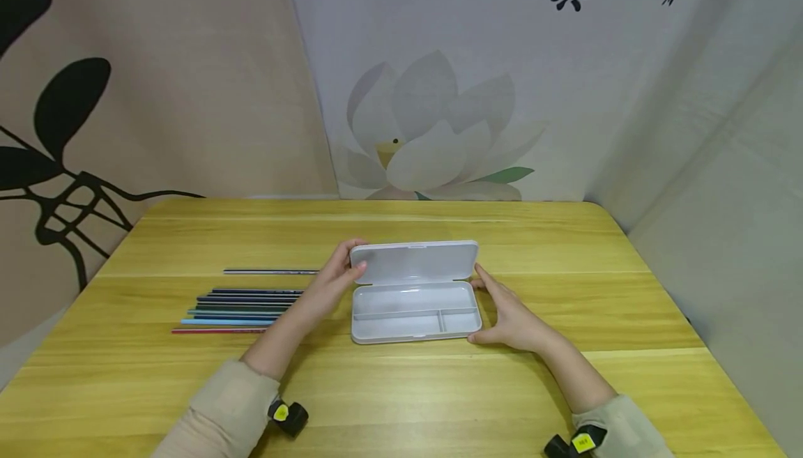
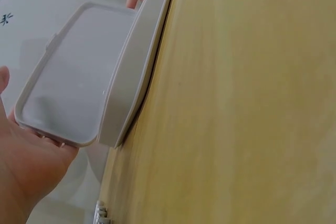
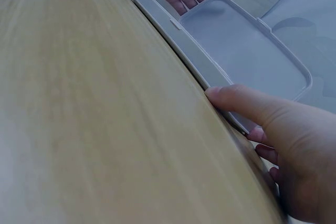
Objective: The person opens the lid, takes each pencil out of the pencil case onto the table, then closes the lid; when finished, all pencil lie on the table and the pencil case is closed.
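A white plastic pencil case lies on the table with its lid raised and leaning back. Inside, dividers part it into one long compartment and two shorter ones, all bare. My left hand is at the lid's left end. Its fingers reach behind the lid, straight, and its thumb stands apart from them, as the left wrist view shows. My right hand grips the right end of the case, with the thumb on the front corner and the fingers along the side, partly hidden.
Several pencils lie side by side left of the case, partly behind my left forearm. One more pencil lies apart, farther back. The wooden table ends at a printed curtain.
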Action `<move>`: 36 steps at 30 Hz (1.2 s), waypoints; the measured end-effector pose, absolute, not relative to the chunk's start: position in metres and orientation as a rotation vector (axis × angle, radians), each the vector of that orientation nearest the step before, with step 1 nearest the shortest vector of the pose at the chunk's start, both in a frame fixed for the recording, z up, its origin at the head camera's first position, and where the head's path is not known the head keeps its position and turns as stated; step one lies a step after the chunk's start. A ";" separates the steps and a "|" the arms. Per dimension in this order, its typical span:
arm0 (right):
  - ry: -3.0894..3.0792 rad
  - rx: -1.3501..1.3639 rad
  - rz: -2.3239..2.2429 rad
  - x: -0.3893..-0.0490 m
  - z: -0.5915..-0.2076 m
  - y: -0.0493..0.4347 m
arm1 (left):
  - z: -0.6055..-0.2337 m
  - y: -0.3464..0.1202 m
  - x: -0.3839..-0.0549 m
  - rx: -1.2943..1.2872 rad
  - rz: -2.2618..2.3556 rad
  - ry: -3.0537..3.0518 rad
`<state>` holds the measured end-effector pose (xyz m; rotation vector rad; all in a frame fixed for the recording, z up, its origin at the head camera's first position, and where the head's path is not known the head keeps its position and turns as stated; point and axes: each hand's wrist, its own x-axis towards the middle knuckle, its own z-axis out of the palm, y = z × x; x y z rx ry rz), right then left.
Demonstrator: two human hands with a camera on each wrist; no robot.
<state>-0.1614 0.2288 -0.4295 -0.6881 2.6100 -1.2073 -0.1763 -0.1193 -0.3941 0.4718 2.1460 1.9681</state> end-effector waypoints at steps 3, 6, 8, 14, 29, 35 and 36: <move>2.604 -0.676 -1.209 -0.162 -0.430 0.230 | -0.395 -0.119 -0.174 0.468 1.915 2.196; 2.600 -0.670 -1.215 -0.161 -0.430 0.229 | -0.395 -0.119 -0.171 0.458 1.896 2.224; 2.601 -0.667 -1.213 -0.161 -0.430 0.229 | -0.395 -0.119 -0.169 0.467 1.897 2.234; 2.613 -0.673 -1.196 -0.160 -0.429 0.229 | -0.396 -0.120 -0.165 0.520 1.877 2.254; 2.631 -0.715 -1.156 -0.160 -0.429 0.230 | -0.399 -0.122 -0.162 0.592 1.772 2.258; 2.618 -0.752 -1.188 -0.163 -0.431 0.230 | -0.399 -0.123 -0.160 0.634 1.742 2.255; 2.614 -0.753 -1.193 -0.163 -0.431 0.230 | -0.398 -0.123 -0.160 0.640 1.738 2.258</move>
